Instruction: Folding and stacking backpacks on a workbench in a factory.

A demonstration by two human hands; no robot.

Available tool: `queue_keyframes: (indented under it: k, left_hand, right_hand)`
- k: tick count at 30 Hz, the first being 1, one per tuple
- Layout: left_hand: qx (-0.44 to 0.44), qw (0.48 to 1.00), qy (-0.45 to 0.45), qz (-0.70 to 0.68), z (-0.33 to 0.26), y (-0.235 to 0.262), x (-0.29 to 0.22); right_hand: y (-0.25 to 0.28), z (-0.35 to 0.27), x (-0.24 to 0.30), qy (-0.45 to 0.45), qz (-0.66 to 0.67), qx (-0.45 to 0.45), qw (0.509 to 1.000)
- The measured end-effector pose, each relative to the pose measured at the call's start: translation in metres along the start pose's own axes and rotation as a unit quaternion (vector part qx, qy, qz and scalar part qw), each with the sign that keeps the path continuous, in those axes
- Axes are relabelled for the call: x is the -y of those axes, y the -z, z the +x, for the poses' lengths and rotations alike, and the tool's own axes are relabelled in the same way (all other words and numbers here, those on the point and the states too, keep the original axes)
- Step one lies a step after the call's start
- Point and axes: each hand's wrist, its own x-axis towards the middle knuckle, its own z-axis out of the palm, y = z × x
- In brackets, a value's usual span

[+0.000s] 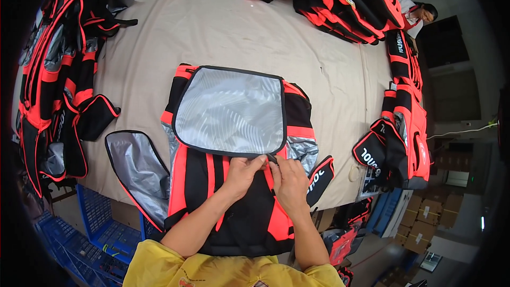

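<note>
A black and bright coral-orange backpack [241,228] lies on the table in front of me. Its rounded flap [231,109] shows a silver patterned face with black edging all round. At the flap's near edge my left hand [241,178] pinches the black edging between thumb and fingers. Just to the right, my right hand [291,182] is closed on the same edging, its thumb close to the left fingertips. What lies between the fingertips is partly hidden. A silver side panel [141,162] spreads out on the left, and a black side panel [321,182] on the right.
Similar bags are piled on the left [53,90], at the back [345,0] and on the right [406,127] of the cloth-covered table [212,26]. Blue plastic crates [106,228] stand below left. A person [417,16] is at the far right; cardboard boxes [427,212] are lower right.
</note>
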Motion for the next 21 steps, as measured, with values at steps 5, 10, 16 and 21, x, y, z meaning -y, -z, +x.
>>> queue_keyframes:
  k: [5,10,16,21]
  left_hand:
    - [-0.007,1.0,0.002,0.01,-0.0016,-0.0027,-0.0046]
    - [-0.022,1.0,-0.002,0.014,-0.0018,-0.0027,-0.0017]
    - [-0.023,0.999,0.02,0.036,-0.0018,0.0011,0.0014]
    - [-0.009,0.999,0.016,0.029,0.0011,0.0063,0.0031]
  right_hand:
    - [0.0025,-0.0029,0.0007,-0.021,-0.001,-0.012,1.0]
    - [-0.0018,-0.0043,0.0024,0.0,-0.01,-0.015,1.0]
    - [-0.0039,-0.0067,-0.0027,0.009,-0.039,-0.011,0.999]
    - [-0.0043,-0.0079,-0.0047,0.018,-0.048,-0.014,0.999]
